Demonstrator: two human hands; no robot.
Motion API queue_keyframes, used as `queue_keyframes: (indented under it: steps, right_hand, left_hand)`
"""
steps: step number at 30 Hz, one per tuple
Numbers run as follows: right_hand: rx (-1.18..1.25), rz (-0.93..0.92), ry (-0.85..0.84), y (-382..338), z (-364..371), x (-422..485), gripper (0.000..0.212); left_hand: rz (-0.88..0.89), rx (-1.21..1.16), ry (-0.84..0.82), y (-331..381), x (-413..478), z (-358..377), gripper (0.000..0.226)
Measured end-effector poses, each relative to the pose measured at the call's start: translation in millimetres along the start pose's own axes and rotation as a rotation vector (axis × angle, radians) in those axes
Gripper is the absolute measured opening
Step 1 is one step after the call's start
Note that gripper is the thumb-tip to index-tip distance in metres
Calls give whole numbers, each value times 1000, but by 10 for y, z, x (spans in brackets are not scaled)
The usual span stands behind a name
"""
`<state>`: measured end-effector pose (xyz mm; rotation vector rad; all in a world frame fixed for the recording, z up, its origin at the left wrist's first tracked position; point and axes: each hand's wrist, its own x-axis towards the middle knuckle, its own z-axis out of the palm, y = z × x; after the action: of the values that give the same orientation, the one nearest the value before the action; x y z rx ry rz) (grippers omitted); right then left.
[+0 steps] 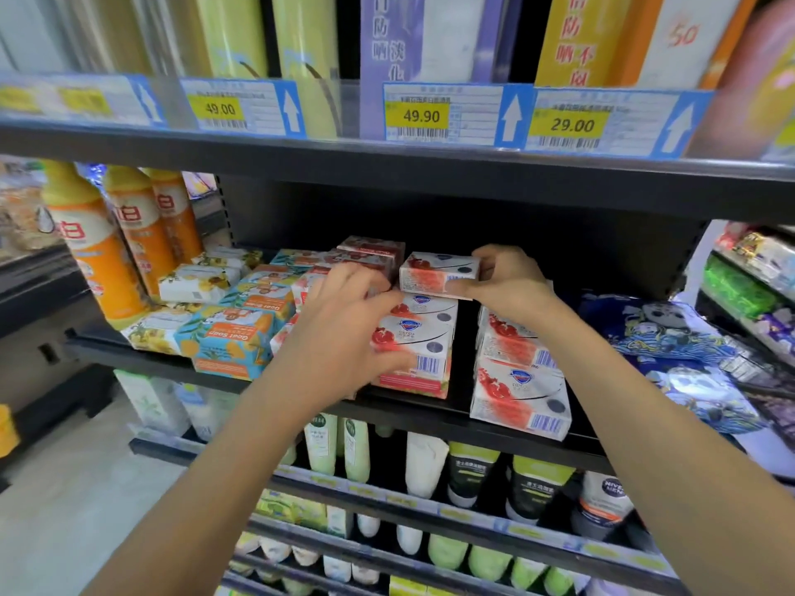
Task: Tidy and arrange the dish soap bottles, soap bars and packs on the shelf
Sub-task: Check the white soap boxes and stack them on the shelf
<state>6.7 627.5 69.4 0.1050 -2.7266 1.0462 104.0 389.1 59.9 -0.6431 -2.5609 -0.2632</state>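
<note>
On the black middle shelf [507, 432] stand stacks of red-and-white soap boxes. My right hand [507, 281] grips one such soap box [434, 275] by its right end, on top of the middle stack [413, 342]. My left hand [344, 333] lies over the left side of that stack, fingers curled on the boxes. Another stack of the same boxes [520, 380] stands to the right. Blue-and-orange soap packs [232, 337] and white-and-yellow soap packs [198, 281] lie to the left. Orange dish soap bottles [99, 260] stand at the far left.
Above, a shelf with price tags [421, 116] carries tall boxes. Below, tubes and bottles [469, 475] fill lower shelves. Blue patterned packs [671, 337] lie to the right of the soap boxes. Between the two red-and-white stacks is a narrow dark gap.
</note>
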Motion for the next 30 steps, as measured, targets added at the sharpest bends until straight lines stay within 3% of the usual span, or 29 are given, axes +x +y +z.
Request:
queue_keyframes:
  steps: [4, 8, 11, 19, 23, 30]
  right_hand:
    - [100, -12, 48, 95, -113, -276, 67]
    - [153, -27, 64, 193, -249, -573, 45]
    - [183, -37, 71, 247, -309, -752, 35]
    - [293, -61, 146, 375, -455, -1046, 41]
    - [330, -87, 184, 405, -547, -1191, 43]
    - [365, -48, 180, 570, -498, -1597, 48]
  left_hand:
    - [-3, 140, -160, -47, 171, 68, 84]
    - [-33, 162, -258, -77, 195, 169, 86]
    - [-34, 125, -242, -85, 183, 206, 82]
    - [-2, 65, -177, -100, 198, 251, 90]
    - [-26, -114, -97, -60, 116, 249, 91]
    - [-273, -933, -17, 168, -259, -117, 66]
